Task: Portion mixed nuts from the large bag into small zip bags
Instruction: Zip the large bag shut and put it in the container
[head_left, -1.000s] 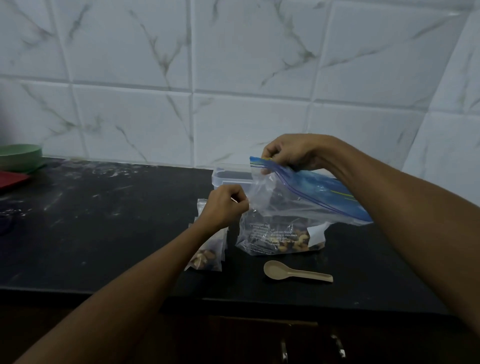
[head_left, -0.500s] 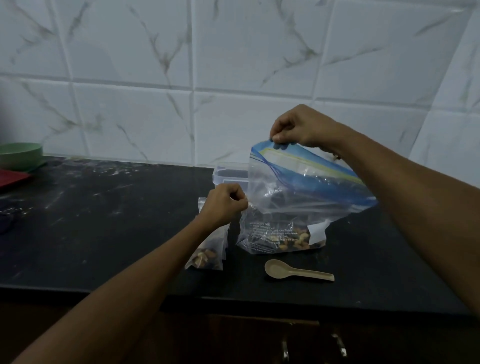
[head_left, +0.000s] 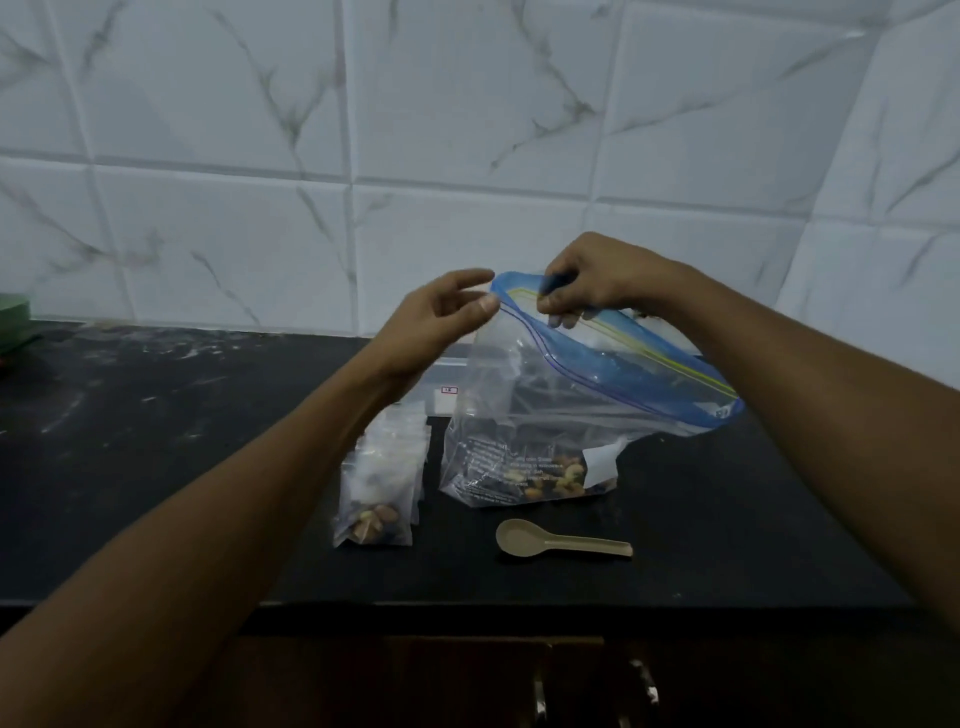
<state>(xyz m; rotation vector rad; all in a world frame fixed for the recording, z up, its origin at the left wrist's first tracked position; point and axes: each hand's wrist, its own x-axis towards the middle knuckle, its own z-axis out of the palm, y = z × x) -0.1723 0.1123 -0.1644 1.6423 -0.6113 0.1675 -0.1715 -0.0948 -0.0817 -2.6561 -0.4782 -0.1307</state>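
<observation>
Risk: the big bag is held up only by its zip edge, so a slip or a tug could tip it and spill the nuts. Right hand pinches the zip strip. Left hand is relaxed at the bag's left corner, maybe just touching. The bag stands on the counter under both hands, with the small bags to its left and the spoon in front.

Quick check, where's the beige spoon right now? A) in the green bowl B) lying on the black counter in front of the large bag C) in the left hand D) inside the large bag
B: the beige spoon lies flat on the black counter just in front of the large bag, with neither hand touching it.
</observation>
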